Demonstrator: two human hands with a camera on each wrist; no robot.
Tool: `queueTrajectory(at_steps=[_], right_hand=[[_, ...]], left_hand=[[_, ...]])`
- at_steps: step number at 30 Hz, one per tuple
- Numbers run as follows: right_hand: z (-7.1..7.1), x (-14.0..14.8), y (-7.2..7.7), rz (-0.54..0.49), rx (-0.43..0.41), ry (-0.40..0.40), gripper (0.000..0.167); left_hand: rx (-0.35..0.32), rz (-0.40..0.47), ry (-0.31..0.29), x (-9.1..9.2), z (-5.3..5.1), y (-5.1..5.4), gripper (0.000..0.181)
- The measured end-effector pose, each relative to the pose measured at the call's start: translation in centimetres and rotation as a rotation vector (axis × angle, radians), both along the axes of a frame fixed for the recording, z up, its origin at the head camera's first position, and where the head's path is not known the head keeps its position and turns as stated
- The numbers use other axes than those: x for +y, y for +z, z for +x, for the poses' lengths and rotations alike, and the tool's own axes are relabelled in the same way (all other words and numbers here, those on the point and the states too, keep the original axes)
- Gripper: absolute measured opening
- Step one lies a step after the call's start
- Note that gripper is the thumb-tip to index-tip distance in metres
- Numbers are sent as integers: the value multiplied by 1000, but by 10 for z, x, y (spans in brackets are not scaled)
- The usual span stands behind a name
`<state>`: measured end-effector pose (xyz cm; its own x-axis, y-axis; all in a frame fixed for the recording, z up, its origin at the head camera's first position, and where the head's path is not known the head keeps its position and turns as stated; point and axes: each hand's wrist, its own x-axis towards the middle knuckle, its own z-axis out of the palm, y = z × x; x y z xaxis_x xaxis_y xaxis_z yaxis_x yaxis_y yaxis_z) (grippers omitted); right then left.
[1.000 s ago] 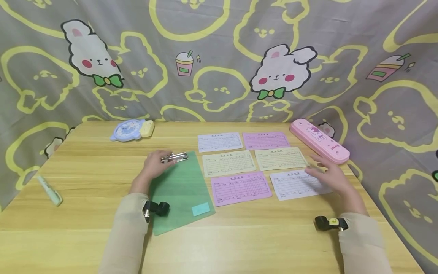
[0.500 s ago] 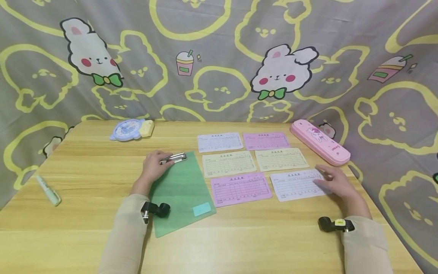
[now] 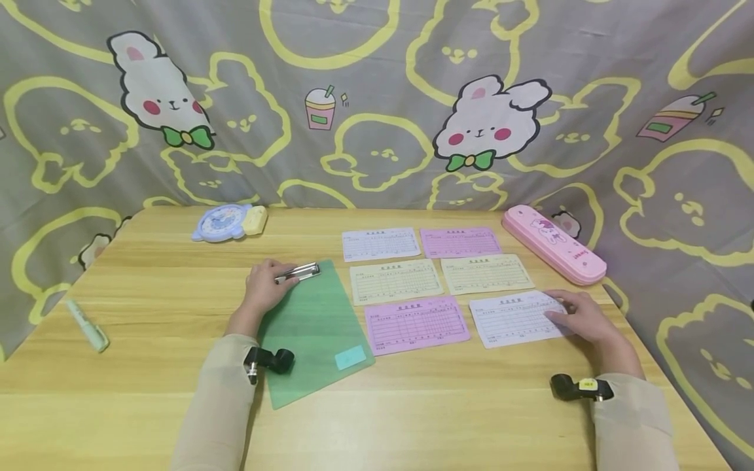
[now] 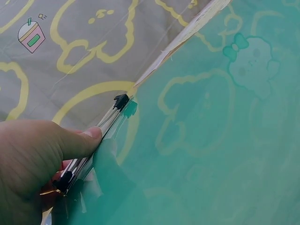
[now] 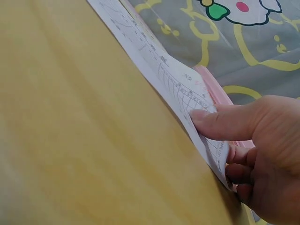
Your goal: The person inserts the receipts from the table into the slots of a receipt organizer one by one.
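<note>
A green translucent clipboard (image 3: 312,327) with a metal clip (image 3: 299,271) lies left of the table's middle, a small light-blue label near its lower right corner. My left hand (image 3: 265,288) grips the clip at the top; in the left wrist view the thumb presses along the clip (image 4: 101,140) and the other fingers are mostly hidden behind it. At the right, my right hand (image 3: 583,317) pinches the right end of a white printed slip (image 3: 515,320). The right wrist view shows the thumb on top of the white slip (image 5: 180,93), its held end bent up, with curled fingers at its edge.
Pink (image 3: 415,325), cream (image 3: 396,281) and white (image 3: 381,244) slips lie in rows between the hands. A pink pencil case (image 3: 554,245) lies at the back right, a blue clock-shaped item (image 3: 222,224) at the back left, a pale green pen (image 3: 87,326) far left. A patterned curtain (image 3: 377,98) hangs behind.
My right hand has come down from above the white slip to its right end and now pinches it. The left hand stays on the clipboard's clip.
</note>
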<state>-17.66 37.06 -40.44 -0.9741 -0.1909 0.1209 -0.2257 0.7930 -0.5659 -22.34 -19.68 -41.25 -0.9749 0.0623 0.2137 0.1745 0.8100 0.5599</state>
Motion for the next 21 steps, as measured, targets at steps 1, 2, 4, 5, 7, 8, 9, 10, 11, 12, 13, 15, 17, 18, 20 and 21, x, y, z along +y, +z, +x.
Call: queueTrajectory(at_steps=[1, 2, 4, 5, 7, 8, 9, 10, 11, 12, 13, 15, 17, 18, 20, 21], right_hand=[[0, -1, 1, -3, -4, 7, 39], [1, -3, 2, -8, 3, 13, 36], [2, -6, 5, -15, 1, 11, 32], [2, -7, 6, -17, -7, 6, 31], [3, -8, 6, -20, -35, -18, 32], [3, -8, 6, -26, -47, -30, 33], [3, -7, 5, -28, -58, -46, 35], [2, -7, 4, -35, -66, -57, 37], [2, -5, 3, -39, -74, -66, 39], [2, -4, 3, -45, -83, -75, 41], [2, -3, 2, -45, -88, -88, 43], [2, -1, 2, -51, -100, -116, 45], [1, 1, 3, -54, -97, -140, 43], [1, 2, 3, -58, -86, -148, 41], [1, 4, 4, -50, -47, -150, 34], [1, 4, 4, -49, -26, -147, 30]], left_hand=[[-1, 0, 1, 0, 0, 0, 32], [-1, 0, 1, 0, 0, -1, 32], [0, 0, 3, 0, 0, -1, 32], [2, 1, 3, 0, 0, -1, 32], [5, 0, 4, -1, 0, -1, 32], [6, -1, 4, -1, 0, -1, 32], [8, -3, 3, -1, 0, -1, 33], [9, -4, 3, -1, 0, -1, 33], [9, -5, 2, -2, 0, -1, 32], [9, -7, 0, -2, 0, -1, 32], [9, -8, -2, -2, 0, -1, 32], [9, -6, -6, -3, 1, 0, 32], [11, -1, -11, -3, 1, 1, 32], [12, -1, -13, -3, 1, 2, 32], [12, 5, -15, -3, 1, 3, 31], [11, 7, -15, -3, 1, 3, 31]])
